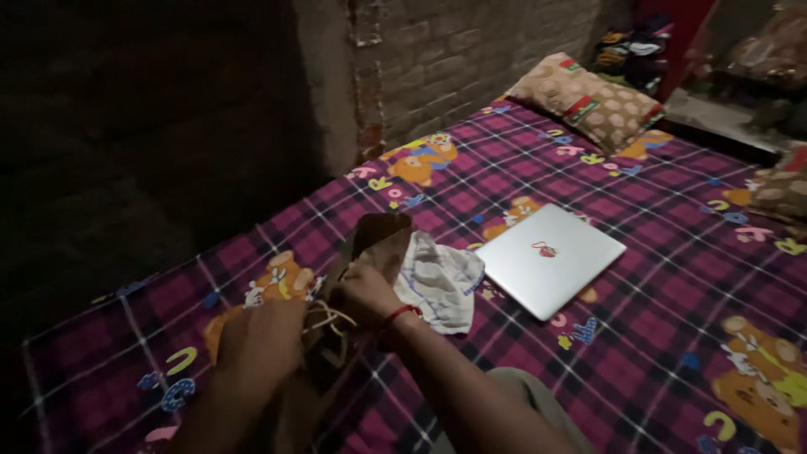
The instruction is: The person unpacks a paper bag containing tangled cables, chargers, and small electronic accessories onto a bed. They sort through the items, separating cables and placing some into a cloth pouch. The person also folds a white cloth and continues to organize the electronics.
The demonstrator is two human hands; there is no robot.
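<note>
**While both hands close on a brown bag: bed inventory, head view**

Head view, dim light.

- Left hand [262, 336]: low at the near left, back of hand to the camera, fingers curled shut on the brown bag [370, 252], just beside the pale cord handles [329, 317].
- Right hand [363, 290]: touching the bag's middle, fingers folded tight on its edge; red thread band [402, 313] round the wrist.
- Brown bag: crumpled, lying on the bed between the two hands, upper end raised and pointing away from the person.
- White cloth [441, 282]: rumpled, touching the bag's right side, partly under it.
- Laptop [551, 256]: silver, lid closed, flat on the bed, just beside the cloth on the right, small red sticker on the lid.
- Bedsheet [664, 252]: magenta and dark plaid, printed with cartoon bears and coloured letters, covering the whole bed.
- Pillow [588, 101]: tan, patterned, at the far end by the brick wall [471, 59].
- Second cushion [777, 193]: far right edge, only partly seen.
- Person's knee [525, 395]: grey-clad, bottom centre.
</note>
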